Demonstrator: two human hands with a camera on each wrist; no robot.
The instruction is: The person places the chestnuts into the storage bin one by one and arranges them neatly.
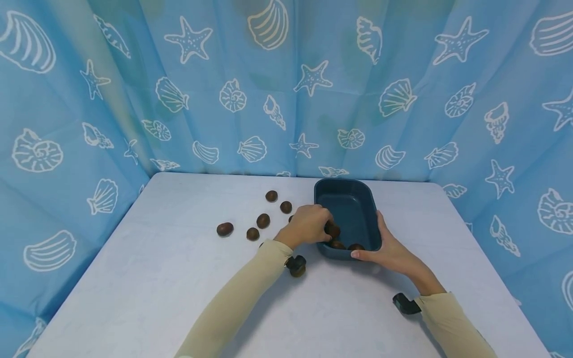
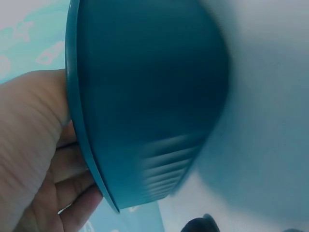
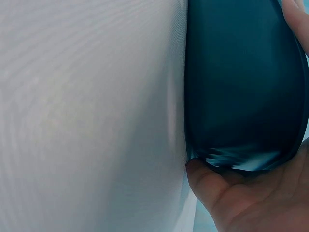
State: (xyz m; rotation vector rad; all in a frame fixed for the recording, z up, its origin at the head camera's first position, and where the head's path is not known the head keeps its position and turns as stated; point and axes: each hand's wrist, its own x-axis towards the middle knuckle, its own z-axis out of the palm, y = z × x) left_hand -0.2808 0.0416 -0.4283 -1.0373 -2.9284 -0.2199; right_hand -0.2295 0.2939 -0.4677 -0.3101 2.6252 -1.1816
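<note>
A dark blue rectangular container stands on the table, with a few round brown nuts at its near end. My left hand reaches over the container's left rim, fingers curled down inside. At its fingertips is a brown nut, which it appears to pinch. In the left wrist view the container wall hides the fingertips' hold. My right hand grips the container at its near right corner, thumb at the front rim and fingers along the right side. The right wrist view shows that hand against the container's end.
Several loose brown nuts lie on the white table left of the container. Another nut sits beneath the left wrist's black camera. A blue curtain with shell prints hangs behind and at both sides.
</note>
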